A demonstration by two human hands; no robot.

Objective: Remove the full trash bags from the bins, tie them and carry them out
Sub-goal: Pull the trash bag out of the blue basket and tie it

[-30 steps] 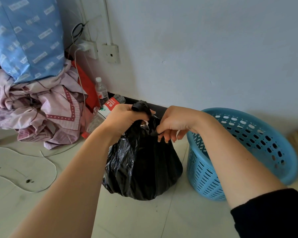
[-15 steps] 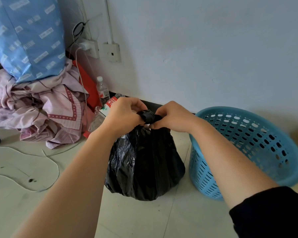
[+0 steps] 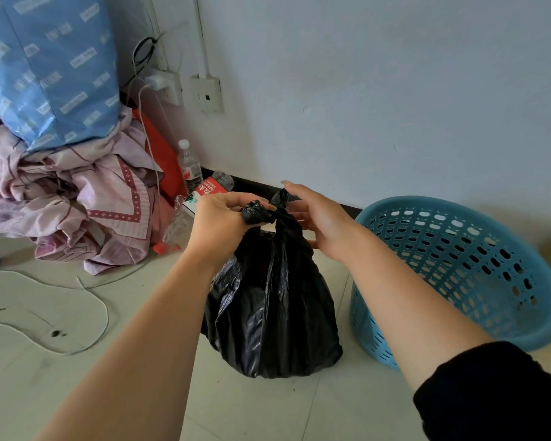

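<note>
A full black trash bag (image 3: 274, 313) stands on the pale tiled floor in the middle of the view, its neck gathered and knotted at the top. My left hand (image 3: 220, 224) pinches one twisted end of the knot from the left. My right hand (image 3: 318, 218) rests against the right side of the neck with its fingers spread; whether it grips the plastic is unclear. To the right of the bag stands the blue perforated bin (image 3: 458, 268), tilted toward me, with no bag inside.
A heap of pink cloth (image 3: 77, 198) under a blue printed bundle (image 3: 48, 68) fills the left. Plastic bottles (image 3: 190, 167) and a red-and-white carton (image 3: 204, 190) lie by the white wall. White cables (image 3: 86, 291) trail over the floor at left.
The knot has been pulled tighter. My right hand has loosened and spread its fingers beside the neck, while my left hand keeps pinching a twisted end. The bag stays on the floor.
</note>
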